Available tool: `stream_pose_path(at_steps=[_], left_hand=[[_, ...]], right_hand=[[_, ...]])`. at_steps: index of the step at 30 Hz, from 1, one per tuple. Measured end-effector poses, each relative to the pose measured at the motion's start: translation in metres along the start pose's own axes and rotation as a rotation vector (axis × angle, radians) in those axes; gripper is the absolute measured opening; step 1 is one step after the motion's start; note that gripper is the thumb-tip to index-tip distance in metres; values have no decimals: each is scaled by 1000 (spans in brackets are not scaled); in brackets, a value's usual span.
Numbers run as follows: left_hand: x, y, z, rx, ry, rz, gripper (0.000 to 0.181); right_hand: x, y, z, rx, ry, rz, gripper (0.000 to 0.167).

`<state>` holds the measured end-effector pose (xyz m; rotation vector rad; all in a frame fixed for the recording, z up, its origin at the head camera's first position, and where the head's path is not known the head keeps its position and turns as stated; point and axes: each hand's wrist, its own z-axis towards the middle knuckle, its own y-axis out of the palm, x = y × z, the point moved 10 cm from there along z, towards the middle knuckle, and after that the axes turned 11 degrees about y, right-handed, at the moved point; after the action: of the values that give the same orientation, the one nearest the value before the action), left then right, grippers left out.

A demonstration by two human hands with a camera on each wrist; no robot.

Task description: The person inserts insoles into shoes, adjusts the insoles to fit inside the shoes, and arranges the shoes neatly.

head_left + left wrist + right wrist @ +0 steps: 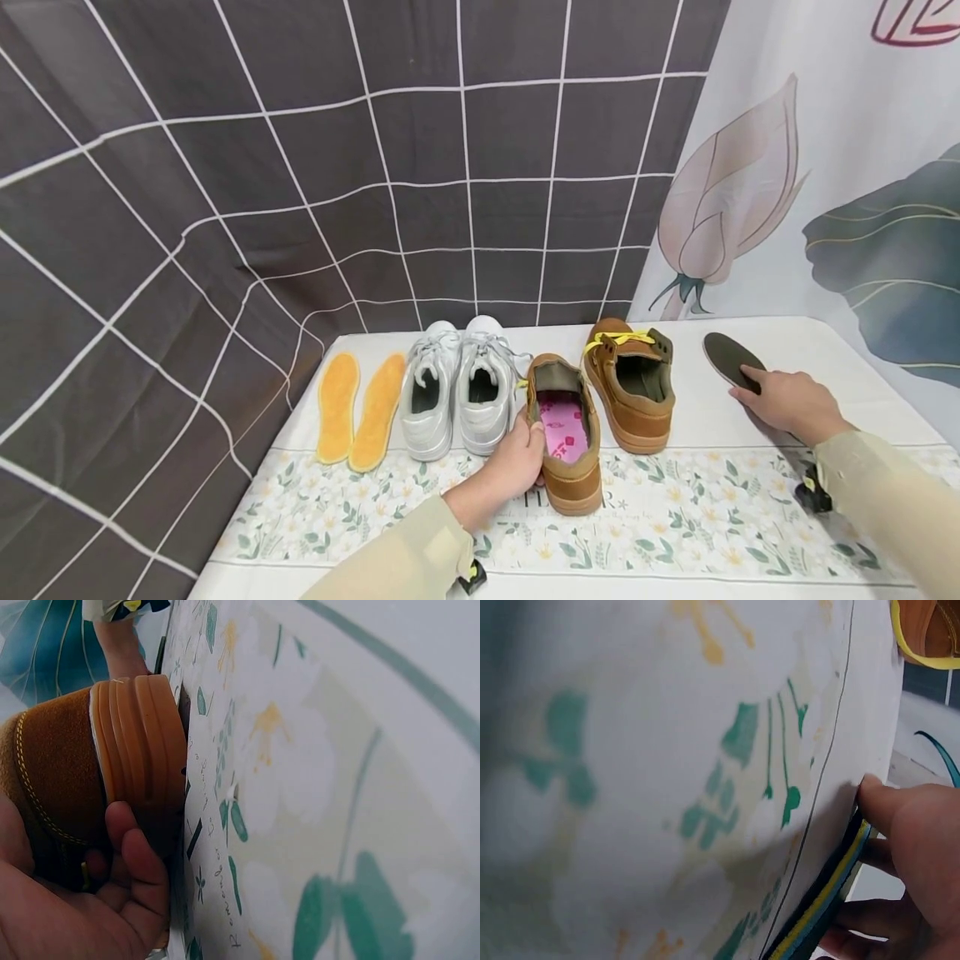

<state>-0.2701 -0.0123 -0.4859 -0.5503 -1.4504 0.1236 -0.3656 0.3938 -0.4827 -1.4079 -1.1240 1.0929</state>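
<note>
Head view has the left hand gripping the near brown shoe by its side, fingers curled against the outer wall, while the right hand pinches the dark insole by its near end, at the right of the table; the work looks only part done, in my judgement; a pink insole lies inside the near brown shoe, so that one may be fitted or due for a swap, and nothing visible settles which; the dark insole is outside any shoe, and the orange insoles lie loose left of the white shoes, probably left to deal with; the far brown shoe and white shoes have openings too shadowed to tell what lies inside; the right wrist view cuts off most of the dark insole, and whether it is clear of the table I cannot tell; the left wrist view shows mainly the heel, the thumb hard to make out
</note>
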Motion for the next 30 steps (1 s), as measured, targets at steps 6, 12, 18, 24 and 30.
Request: stream_pose_path(at_steps=[6,12,18,24,30], left_hand=[[2,0,0,3,12,-5,56],[2,0,-1,3,10,-5,55],[2,-2,1,5,15,-4,56],[2,-1,1,-3,15,-15,55],[3,0,0,-5,17,-18,56]], right_hand=[[-3,-5,-2,56,-11,42,65],[-2,-4,-2,121,-21,100,61],[-7,-8,-2,126,-50,65,58],[-13,-12,-2,76,-89,-10,43],[-12,-13,-1,57,-95,7,21]])
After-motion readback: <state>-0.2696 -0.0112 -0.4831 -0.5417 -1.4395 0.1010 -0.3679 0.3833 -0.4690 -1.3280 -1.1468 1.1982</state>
